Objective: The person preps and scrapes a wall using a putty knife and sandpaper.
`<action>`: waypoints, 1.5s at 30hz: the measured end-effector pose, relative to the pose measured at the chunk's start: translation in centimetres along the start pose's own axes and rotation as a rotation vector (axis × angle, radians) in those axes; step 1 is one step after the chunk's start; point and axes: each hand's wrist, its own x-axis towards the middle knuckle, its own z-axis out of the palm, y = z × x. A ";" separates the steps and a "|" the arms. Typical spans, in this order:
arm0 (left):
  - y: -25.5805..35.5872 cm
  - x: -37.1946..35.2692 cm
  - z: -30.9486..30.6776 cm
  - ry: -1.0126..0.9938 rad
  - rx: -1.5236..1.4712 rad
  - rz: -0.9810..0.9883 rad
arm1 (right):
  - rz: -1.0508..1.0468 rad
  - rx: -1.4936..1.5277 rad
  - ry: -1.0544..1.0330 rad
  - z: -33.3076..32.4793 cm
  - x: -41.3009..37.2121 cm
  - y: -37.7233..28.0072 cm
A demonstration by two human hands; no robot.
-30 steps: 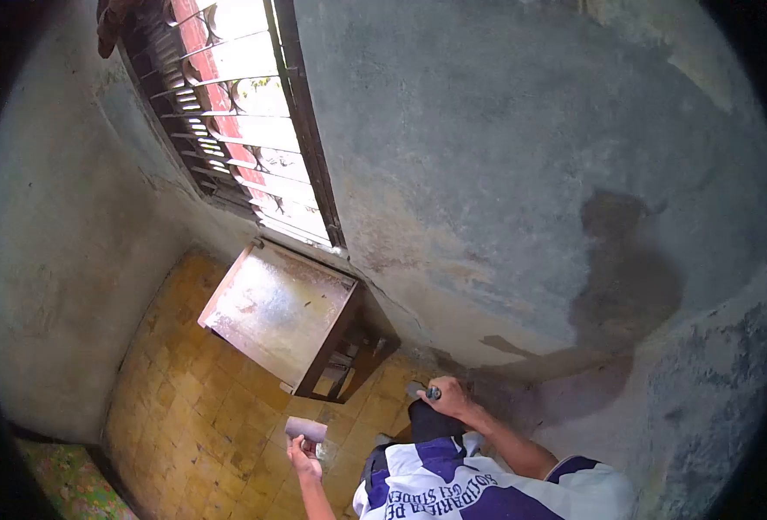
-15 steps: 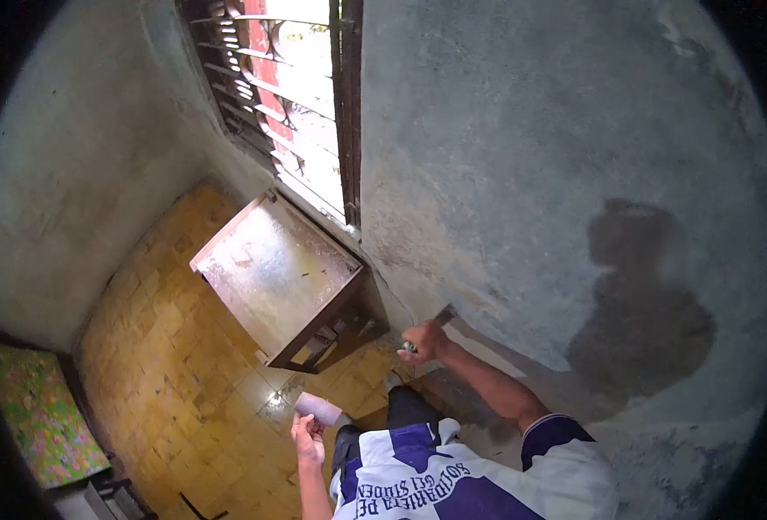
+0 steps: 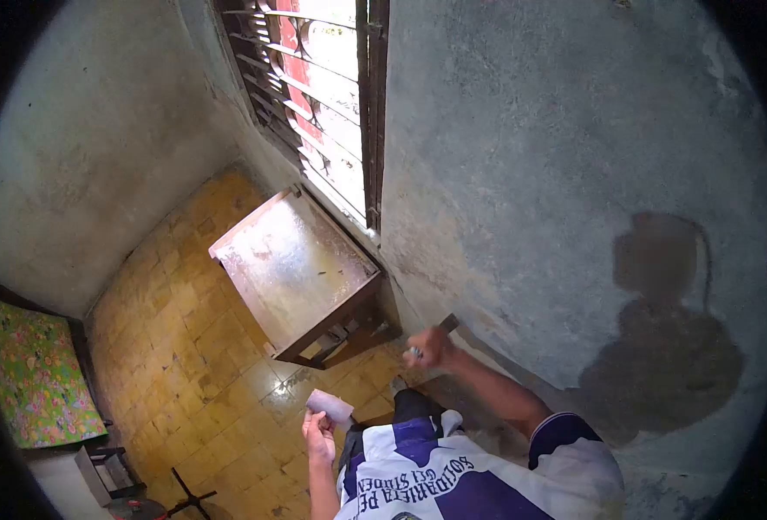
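My right hand [image 3: 429, 348] is closed around a scraper [image 3: 449, 323]. Its dark flat blade points up and right, close to the lower part of the grey wall [image 3: 505, 217]. A pale handle end shows below my fingers, and the hand is slightly blurred. In front of my body, my left hand [image 3: 319, 436] pinches a curled pinkish sheet [image 3: 330, 405] that looks like sandpaper. That sheet is held over the tiled floor, away from the wall.
A worn wooden table [image 3: 292, 269] stands against the wall under a barred window [image 3: 331, 113]. Yellow tiles [image 3: 175, 347] cover the floor. At the left lies a flowered cloth [image 3: 36, 377], with a dark star-shaped stand base [image 3: 191, 496] nearby.
The view has turned, so the table and window sit further right. Relative to the wall, my right hand and scraper have shifted slightly left and down. My left hand keeps the curled sheet.
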 end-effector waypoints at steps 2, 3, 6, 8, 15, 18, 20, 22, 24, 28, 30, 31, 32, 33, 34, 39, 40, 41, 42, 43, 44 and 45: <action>-0.5 1.0 -1.2 -0.035 -0.001 -0.002 | 0.059 -0.021 -0.010 0.5 0.4 2.0; -0.1 0.9 -1.0 -0.052 0.000 -0.001 | 0.016 -0.022 -0.016 0.4 0.6 1.5; 0.9 0.3 -0.3 0.002 0.041 0.003 | -0.020 -0.033 -0.027 0.5 1.2 0.3; 1.3 0.2 -1.1 -0.010 0.051 0.002 | 0.075 -0.062 -0.055 -0.1 0.7 1.7; 2.8 0.1 -4.3 -0.072 0.184 0.067 | 0.612 -0.011 -0.154 3.4 -1.3 -1.2; 2.9 0.5 -6.0 -0.131 0.212 0.075 | 0.661 0.002 -0.054 5.6 -5.3 -3.4; 3.3 0.7 -6.5 -0.162 0.238 0.072 | 0.637 -0.006 0.047 10.1 -10.0 -2.8; 3.7 1.0 -7.0 -0.192 0.252 0.066 | 0.631 0.039 0.030 10.9 -12.4 -4.1; 4.6 1.3 -6.9 -0.227 0.324 0.047 | 0.633 0.091 0.079 11.3 -14.8 -7.4; 5.3 2.3 -6.5 -0.264 0.372 0.011 | 0.824 0.154 0.110 12.1 -17.7 -11.3; 5.7 2.5 -6.0 -0.294 0.387 0.000 | 0.878 0.131 0.085 12.3 -18.9 -12.9; 5.9 2.5 -5.8 -0.308 0.392 -0.004 | 0.903 0.120 0.070 12.3 -19.6 -13.6; 5.8 3.0 -6.4 -0.367 0.393 -0.006 | 0.929 0.098 0.051 12.5 -20.4 -14.0; 5.6 3.0 -6.5 -0.380 0.393 -0.016 | 0.952 0.078 0.029 12.8 -21.1 -14.4; 5.5 3.1 -6.4 -0.391 0.391 -0.024 | 0.973 0.058 0.006 13.1 -21.7 -14.7; 4.8 1.9 -5.9 -0.425 0.429 -0.021 | 0.961 0.020 0.094 12.6 -22.7 -15.4; 4.5 1.6 -5.9 -0.415 0.422 -0.020 | 1.004 0.040 0.013 12.0 -22.5 -15.2; 4.3 1.1 -5.9 -0.403 0.416 -0.019 | 1.008 0.043 -0.021 11.6 -22.5 -14.8; 3.9 0.9 -6.2 -0.396 0.399 -0.022 | 1.012 0.047 -0.054 11.2 -22.5 -14.2; 3.5 0.9 -6.5 -0.392 0.383 -0.023 | 1.014 0.050 -0.085 10.9 -22.3 -13.6; 3.1 0.9 -6.3 -0.389 0.364 -0.022 | 0.980 0.012 -0.073 10.3 -22.1 -12.9; 2.9 0.3 -6.0 -0.382 0.351 -0.013 | 0.946 -0.024 -0.065 10.0 -22.1 -12.3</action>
